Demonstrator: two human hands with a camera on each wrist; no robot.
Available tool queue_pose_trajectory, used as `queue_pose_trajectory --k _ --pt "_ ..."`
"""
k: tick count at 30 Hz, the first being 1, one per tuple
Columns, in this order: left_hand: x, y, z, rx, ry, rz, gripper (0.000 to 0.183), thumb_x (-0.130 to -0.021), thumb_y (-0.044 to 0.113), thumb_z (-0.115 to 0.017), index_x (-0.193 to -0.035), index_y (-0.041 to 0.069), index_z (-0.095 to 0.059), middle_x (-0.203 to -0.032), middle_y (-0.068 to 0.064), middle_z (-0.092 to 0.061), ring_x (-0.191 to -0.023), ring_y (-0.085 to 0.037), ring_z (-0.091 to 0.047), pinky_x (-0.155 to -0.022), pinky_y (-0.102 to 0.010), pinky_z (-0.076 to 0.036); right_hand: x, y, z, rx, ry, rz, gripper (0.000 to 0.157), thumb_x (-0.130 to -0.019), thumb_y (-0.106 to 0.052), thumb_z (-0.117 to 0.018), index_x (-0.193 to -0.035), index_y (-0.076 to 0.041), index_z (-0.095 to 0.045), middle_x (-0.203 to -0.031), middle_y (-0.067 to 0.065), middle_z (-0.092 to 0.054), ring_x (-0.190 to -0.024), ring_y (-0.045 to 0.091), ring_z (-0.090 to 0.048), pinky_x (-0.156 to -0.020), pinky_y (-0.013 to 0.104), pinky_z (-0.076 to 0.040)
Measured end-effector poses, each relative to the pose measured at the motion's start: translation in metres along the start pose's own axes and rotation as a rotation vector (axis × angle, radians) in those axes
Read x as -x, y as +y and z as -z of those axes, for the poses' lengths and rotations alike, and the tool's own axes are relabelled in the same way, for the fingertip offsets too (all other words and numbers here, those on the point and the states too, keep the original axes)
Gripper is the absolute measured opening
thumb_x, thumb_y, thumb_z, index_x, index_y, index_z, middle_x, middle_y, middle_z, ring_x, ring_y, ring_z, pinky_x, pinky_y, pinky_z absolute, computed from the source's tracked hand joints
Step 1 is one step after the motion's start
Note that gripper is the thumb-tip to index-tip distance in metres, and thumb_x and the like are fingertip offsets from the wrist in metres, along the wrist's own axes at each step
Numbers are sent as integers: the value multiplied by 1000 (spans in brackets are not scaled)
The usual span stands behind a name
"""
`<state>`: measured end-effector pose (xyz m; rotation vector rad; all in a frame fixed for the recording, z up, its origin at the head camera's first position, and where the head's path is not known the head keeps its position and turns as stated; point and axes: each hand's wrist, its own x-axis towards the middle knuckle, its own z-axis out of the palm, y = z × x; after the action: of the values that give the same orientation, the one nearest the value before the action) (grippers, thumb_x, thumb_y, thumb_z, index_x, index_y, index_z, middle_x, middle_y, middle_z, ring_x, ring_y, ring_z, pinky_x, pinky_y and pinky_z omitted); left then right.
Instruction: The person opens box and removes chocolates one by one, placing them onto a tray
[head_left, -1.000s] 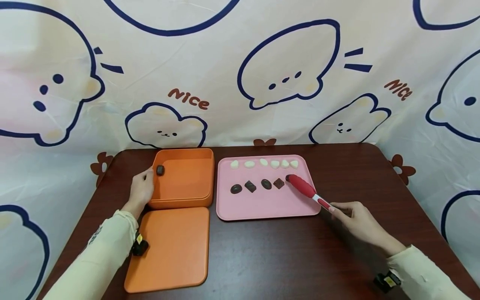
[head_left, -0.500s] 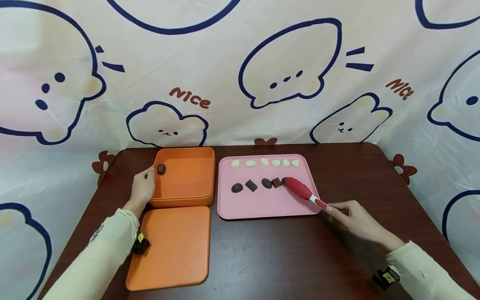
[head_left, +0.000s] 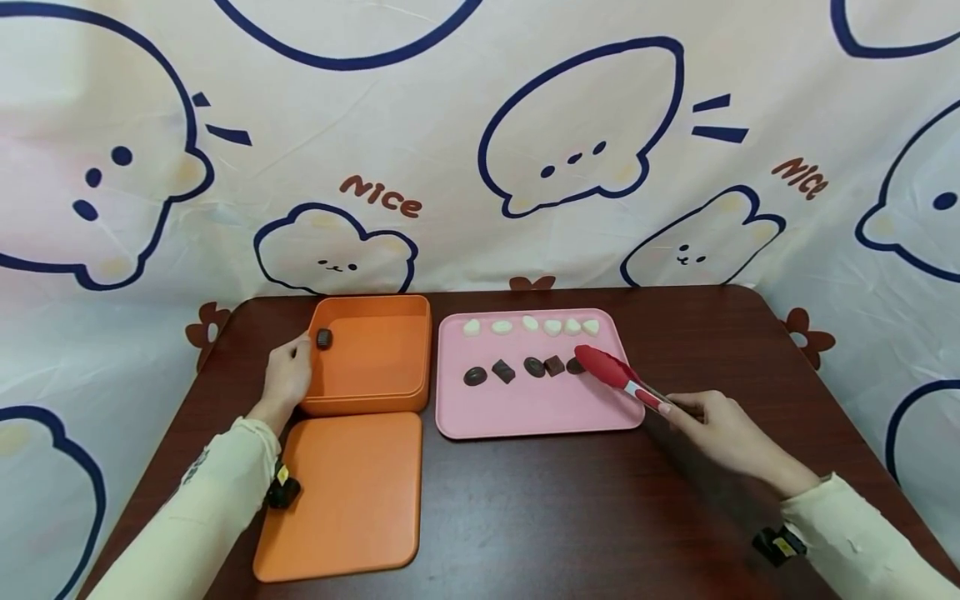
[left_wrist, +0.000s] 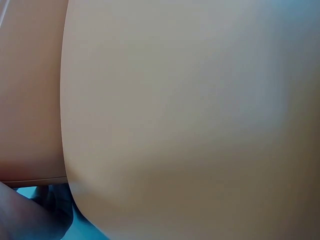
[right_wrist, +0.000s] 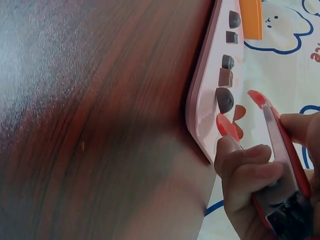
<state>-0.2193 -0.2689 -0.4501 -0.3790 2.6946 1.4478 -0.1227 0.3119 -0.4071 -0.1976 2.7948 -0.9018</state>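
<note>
My right hand grips a pair of red-tipped tongs over the right part of the pink tray. In the right wrist view the tong tips stand apart, close to a round dark chocolate on the tray; the head view shows this chocolate partly hidden by the tongs. Left of it in the row lie a square brown chocolate and several more dark pieces. My left hand holds the left side of the orange box. One ridged dark chocolate sits inside the box.
Several white chocolates line the tray's far edge. An orange lid lies flat in front of the box. All stand on a dark wooden table, with a printed cloth behind.
The tongs shifted left, then back right and came off the round dark chocolate, which now lies beside the square one. The square piece slid slightly left. My left hand stayed put.
</note>
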Motion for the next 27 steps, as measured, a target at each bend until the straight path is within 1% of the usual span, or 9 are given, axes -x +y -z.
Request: queue_pose_trajectory --k 6,10,14,19,21,27 --pt "0 0 0 3 -1 -4 59 -111 41 -15 -161 11 -24 -167 -16 -24 -152 -42 -26 -122 -59 -28 -2 0 2 -8 25 9 55 -103 -39 -58 -134 8 -61 -64 -3 -46 -49 4 -35 -40 22 -32" --pt "0 0 0 5 -7 -5 59 -110 42 -15 -161 12 -24 -167 -15 -23 -153 -41 -25 -123 -59 -27 -4 -3 0 -8 64 26 53 -103 -36 -59 -135 6 -61 -62 -3 -44 -49 4 -35 -41 22 -33" --pt "0 0 0 8 -18 -7 59 -110 42 -15 -161 12 -22 -168 -15 -22 -153 -42 -24 -123 -59 -27 -7 -10 -4 -9 114 64 47 -102 -31 -62 -135 3 -63 -64 -2 -43 -52 4 -36 -43 22 -34" --pt "1 0 1 3 -26 -2 60 -110 42 -14 -162 12 -21 -168 -15 -20 -153 -42 -24 -123 -60 -27 -15 -25 -12 -19 158 118 44 -101 -31 -64 -132 0 -66 -66 -2 -43 -53 4 -36 -44 22 -35" --pt "2 0 2 0 -27 -2 60 -110 42 -14 -162 13 -21 -168 -15 -20 -153 -42 -23 -123 -60 -26 -19 -33 -15 -27 160 126 43 -100 -31 -65 -132 -2 -66 -67 -1 -46 -53 4 -37 -45 22 -35" --pt "2 1 2 -6 -35 -2 61 -110 44 -14 -162 12 -20 -169 -15 -18 -154 -42 -21 -123 -60 -25 -32 -56 -24 -47 106 112 44 -99 -31 -66 -133 -3 -65 -78 4 -59 -57 9 -45 -46 22 -39"
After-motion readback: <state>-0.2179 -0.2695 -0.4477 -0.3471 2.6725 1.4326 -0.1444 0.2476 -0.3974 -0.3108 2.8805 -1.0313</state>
